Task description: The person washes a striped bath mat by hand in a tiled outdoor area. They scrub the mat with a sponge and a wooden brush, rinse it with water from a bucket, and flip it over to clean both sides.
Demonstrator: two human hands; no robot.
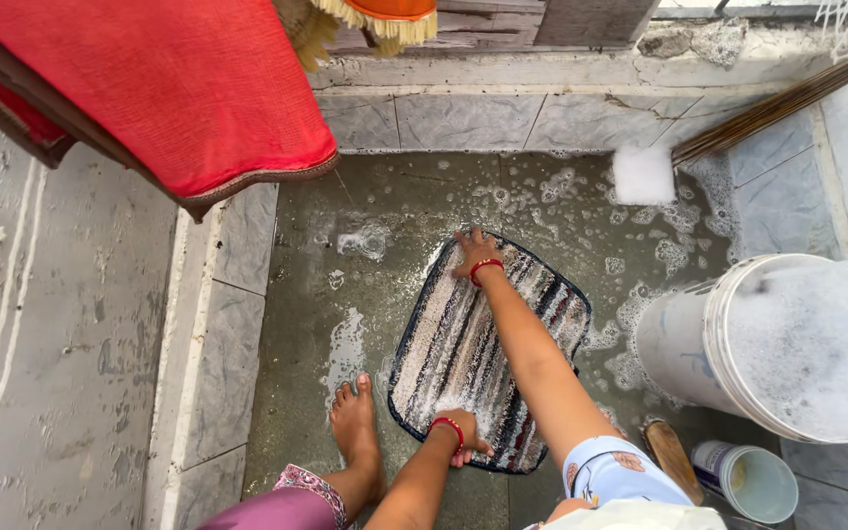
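Observation:
A small striped mat (463, 344), wet and flecked with foam, lies on the soapy floor. My right hand (473, 257) reaches out to the mat's far edge and rests flat there with the fingers spread. My left hand (463, 437) is at the mat's near end, fingers curled onto the fabric. Both wrists wear red bands. My bare left foot (355, 432) stands on the wet floor just left of the mat.
A white bucket (699, 344) full of foam stands at the right, with a small white cup (753, 481) and a wooden brush (669, 451) near it. A broom (768, 108) and a white foamy lump (643, 175) lie at the back. A red cloth (149, 88) hangs at upper left.

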